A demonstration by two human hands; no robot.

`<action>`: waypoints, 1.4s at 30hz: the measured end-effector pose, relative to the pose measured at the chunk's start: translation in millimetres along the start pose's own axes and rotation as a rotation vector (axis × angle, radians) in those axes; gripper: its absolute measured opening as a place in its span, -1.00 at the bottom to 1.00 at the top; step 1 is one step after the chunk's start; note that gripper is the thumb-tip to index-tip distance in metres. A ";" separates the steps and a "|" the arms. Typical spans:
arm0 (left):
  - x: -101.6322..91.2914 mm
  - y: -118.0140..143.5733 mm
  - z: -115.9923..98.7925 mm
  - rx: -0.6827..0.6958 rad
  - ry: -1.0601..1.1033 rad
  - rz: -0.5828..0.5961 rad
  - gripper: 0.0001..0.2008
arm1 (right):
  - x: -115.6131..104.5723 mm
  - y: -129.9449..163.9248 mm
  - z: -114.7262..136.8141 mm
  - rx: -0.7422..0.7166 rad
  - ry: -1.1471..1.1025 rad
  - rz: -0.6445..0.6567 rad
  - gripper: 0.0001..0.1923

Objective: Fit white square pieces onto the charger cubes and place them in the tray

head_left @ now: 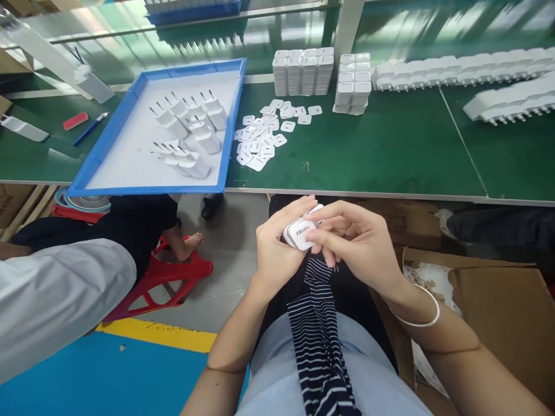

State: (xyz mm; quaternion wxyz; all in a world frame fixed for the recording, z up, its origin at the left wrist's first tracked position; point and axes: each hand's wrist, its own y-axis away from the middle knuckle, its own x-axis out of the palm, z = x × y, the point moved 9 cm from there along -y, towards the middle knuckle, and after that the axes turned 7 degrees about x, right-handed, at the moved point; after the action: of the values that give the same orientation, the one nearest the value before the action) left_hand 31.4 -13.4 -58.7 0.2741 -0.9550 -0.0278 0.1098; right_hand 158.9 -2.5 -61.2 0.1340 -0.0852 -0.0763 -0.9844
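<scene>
White charger (298, 233) mid-handling, between both hands above the lap

Gripped along the side by the left hand (274, 247), fingers curled round the body; pinched at the opposite edge by the right hand (359, 238), thumb on the lettered face. Nothing released on either side. Held just in front of the green bench (390, 167), off its surface.

On progress: apparently partway, at a guess. Too covered by fingers to judge as finished or not. Over in the blue-rimmed tray (151, 189), standing prongs up, several more chargers (207, 140); impossible to say whether done or waiting. Apparently plenty left, going by the loose white plates (258, 164) heaped beside the tray and by the long rows of housings (425, 72) at the right.

By count: in the hands, one. In the tray, about eight or nine, partly overlapping. In the heap, roughly thirty, too piled up for an exact figure. Behind it, two stacks (302, 78), the wider with four columns across, the narrower with two. Further right, two rows, both running out of view, so no total. Left of the tray, one red block (75, 121) and one blue pen (89, 130).
</scene>
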 end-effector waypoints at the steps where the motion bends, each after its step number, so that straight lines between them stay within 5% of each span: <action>1: -0.3 0.0 -0.8 0.008 -0.015 0.000 -0.60 | 0.0 -0.2 -0.5 0.002 0.000 0.002 -0.85; 10: -2.5 0.6 -3.8 0.065 -0.080 0.009 -0.63 | 1.2 -2.9 -3.8 0.018 0.030 0.004 -0.84; 18: -4.5 0.2 -4.8 0.105 -0.109 0.003 -0.65 | 1.4 -5.7 -9.0 0.103 -0.020 -0.001 -0.62; 42: -0.6 -0.7 -5.0 0.063 -0.043 0.010 -0.66 | -2.3 -1.4 -7.0 0.042 -0.039 -0.064 -0.74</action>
State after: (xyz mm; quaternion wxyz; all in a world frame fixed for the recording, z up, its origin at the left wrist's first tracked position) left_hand 31.9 -15.4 -54.1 0.3029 -0.9434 -0.0256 0.1323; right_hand 159.7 -1.8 -68.6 0.1029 -0.0993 -0.1022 -0.9844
